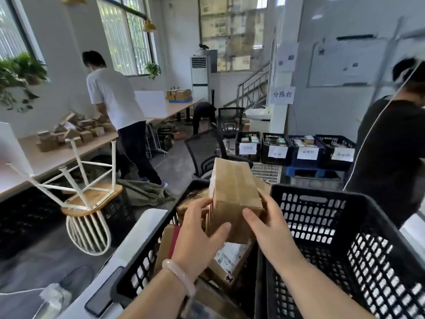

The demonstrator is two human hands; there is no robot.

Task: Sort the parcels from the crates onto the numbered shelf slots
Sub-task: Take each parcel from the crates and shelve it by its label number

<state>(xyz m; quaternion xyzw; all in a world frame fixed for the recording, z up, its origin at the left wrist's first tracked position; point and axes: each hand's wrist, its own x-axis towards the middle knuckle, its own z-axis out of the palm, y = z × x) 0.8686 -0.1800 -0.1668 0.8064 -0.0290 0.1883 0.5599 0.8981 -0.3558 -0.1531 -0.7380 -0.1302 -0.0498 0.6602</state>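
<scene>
A brown cardboard parcel, taped along its top, stands upright above a black crate that holds several more parcels. My left hand grips the parcel's left side, thumb across its front. My right hand grips its right side, fingers wrapped behind. A second black crate sits directly to the right, its inside mostly hidden. No numbered shelf slots show in this view.
A row of labelled black crates stands on the floor ahead. An upturned white stool and a black office chair are to the left. One person works at the long table; another stands close on my right.
</scene>
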